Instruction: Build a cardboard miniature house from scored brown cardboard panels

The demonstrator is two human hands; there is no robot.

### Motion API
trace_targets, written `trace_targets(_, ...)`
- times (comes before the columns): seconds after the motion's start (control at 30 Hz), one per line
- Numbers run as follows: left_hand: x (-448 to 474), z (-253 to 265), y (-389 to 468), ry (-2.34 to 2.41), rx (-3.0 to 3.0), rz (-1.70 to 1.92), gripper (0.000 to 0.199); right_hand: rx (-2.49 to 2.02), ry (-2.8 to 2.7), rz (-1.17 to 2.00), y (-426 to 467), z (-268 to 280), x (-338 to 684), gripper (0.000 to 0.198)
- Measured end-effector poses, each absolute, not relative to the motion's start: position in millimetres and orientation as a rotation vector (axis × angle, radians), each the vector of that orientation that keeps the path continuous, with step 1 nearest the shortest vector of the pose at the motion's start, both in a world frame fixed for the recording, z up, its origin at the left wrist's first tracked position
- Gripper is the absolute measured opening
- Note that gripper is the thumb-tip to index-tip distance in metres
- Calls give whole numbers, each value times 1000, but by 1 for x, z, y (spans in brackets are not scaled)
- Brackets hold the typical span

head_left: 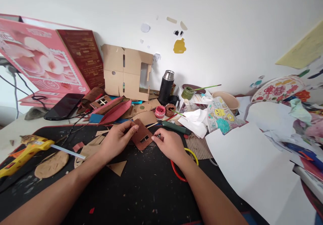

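My left hand (119, 139) pinches the upper left edge of a brown-painted cardboard piece (141, 130), thumb on its face. A small rectangular window with a thin bar is cut through the piece's lower part. My right hand (170, 144) is at the piece's right edge, its thumb and forefinger pinched together by the window. Whatever lies between those fingertips is too small to make out. Under my right wrist lies a red and yellow ring (195, 155), partly hidden by the arm. Cardboard scraps (118, 167) lie beside my left forearm.
A yellow glue gun (27, 152) with a glue stick lies at left, near a phone (64, 106). Behind my hands stand open paint pots (160, 112), a black thermos (166, 87) and a cut cardboard sheet (114, 67). White paper (249, 164) covers the right side.
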State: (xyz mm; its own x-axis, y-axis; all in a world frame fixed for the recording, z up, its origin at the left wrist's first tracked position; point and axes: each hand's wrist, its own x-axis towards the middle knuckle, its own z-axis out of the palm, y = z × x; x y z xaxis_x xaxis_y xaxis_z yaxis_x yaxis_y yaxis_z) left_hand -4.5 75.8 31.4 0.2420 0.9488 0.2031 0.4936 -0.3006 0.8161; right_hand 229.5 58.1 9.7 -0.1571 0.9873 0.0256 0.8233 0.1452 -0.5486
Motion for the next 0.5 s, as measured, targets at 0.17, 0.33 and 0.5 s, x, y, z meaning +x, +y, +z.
trace_targets(0.17,-5,33,75,1313,1919,941,48,-1730,-2075,545,58,10,228,19)
trace_targets(0.33,-7,33,75,1313,1933,956,46,-1726,-2077,550,58,11,229,19)
trace_targets(0.5,-8,34,72,1300,1986,960,42,-1745,-2089,528,57,8,229,15)
